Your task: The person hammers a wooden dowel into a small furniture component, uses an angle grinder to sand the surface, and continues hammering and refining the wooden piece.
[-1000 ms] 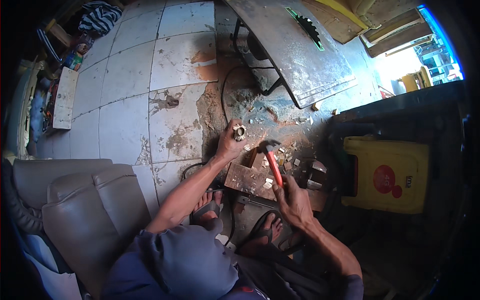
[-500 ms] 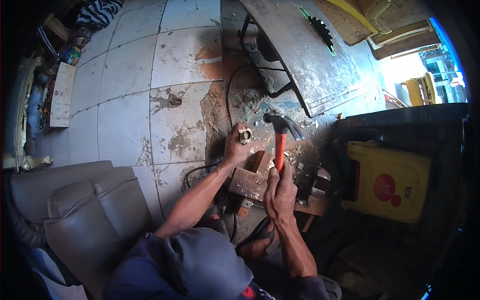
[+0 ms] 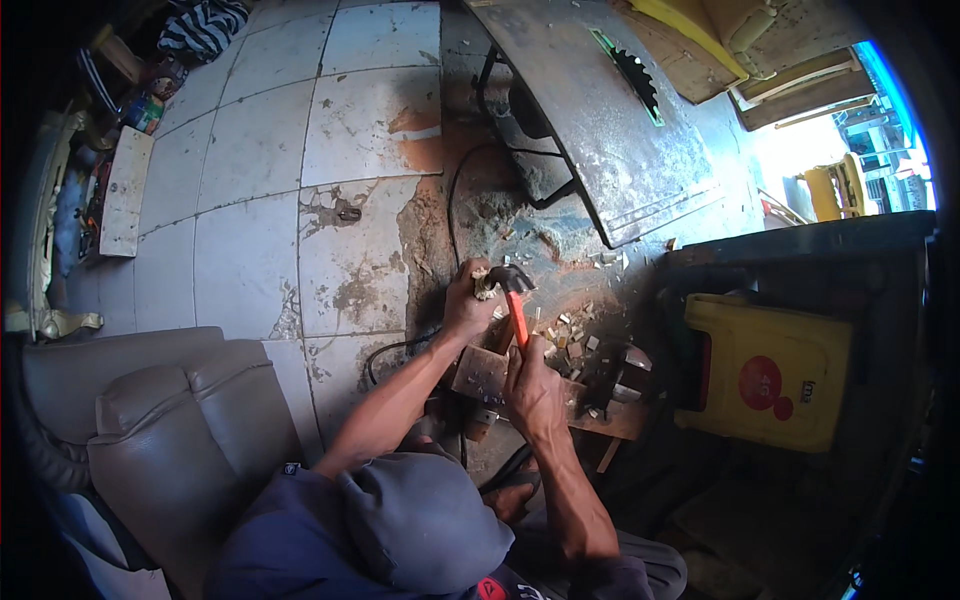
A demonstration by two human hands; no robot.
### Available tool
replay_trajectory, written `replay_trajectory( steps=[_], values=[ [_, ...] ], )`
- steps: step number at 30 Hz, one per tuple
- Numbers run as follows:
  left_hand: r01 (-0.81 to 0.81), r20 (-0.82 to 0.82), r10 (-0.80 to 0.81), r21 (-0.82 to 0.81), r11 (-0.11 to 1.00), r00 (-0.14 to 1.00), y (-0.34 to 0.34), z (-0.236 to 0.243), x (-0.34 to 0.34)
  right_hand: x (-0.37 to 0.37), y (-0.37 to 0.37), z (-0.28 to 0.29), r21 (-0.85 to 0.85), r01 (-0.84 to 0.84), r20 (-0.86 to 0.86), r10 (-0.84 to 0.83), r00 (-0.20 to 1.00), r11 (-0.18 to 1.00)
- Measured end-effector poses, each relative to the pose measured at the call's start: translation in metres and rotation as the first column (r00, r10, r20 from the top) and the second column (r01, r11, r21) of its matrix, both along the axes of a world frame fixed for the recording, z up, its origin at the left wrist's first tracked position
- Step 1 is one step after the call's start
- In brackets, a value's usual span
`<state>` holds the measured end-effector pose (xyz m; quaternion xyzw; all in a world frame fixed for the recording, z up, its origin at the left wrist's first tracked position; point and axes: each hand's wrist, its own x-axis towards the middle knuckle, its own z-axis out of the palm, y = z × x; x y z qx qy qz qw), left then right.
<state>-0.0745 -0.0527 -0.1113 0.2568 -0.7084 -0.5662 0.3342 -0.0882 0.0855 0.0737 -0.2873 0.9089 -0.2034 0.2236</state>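
My left hand [image 3: 465,305] is closed around a small cream-coloured carved piece [image 3: 483,288] with a rounded top. My right hand [image 3: 533,395] grips the orange handle of a claw hammer [image 3: 518,320], whose dark head is at the top of that piece, seemingly against it. Below both hands sits a low wooden bench [image 3: 478,375] with a wooden block on it, scattered small offcuts [image 3: 575,349] and a dark metal tool [image 3: 632,375] at its right.
A saw table [image 3: 560,90] with a toothed blade stands ahead, a black cable [image 3: 450,230] beside it. A leather seat [image 3: 185,415] is at left, a yellow plastic container [image 3: 765,375] at right. Crates and clutter [image 3: 125,190] line the left edge of the tiled floor [image 3: 250,260].
The hammer was raised to the right of the held piece half a second ago; its head has come down leftward onto it. My left hand has moved slightly downward over the last second.
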Motion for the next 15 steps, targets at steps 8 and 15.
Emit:
replay_trajectory(
  steps=[8, 15],
  values=[
    [-0.03, -0.018, 0.029, -0.052, 0.998, 0.999, -0.008, -0.005, -0.005, 0.013, 0.004, 0.001, -0.348, 0.111, -0.077, -0.146, 0.986, 0.931],
    [-0.059, 0.008, 0.06, -0.024, 0.998, 0.998, -0.006, 0.002, -0.003, 0.008, -0.003, 0.035, -0.602, 0.123, -0.064, -0.202, 0.977, 0.789]
  ],
)
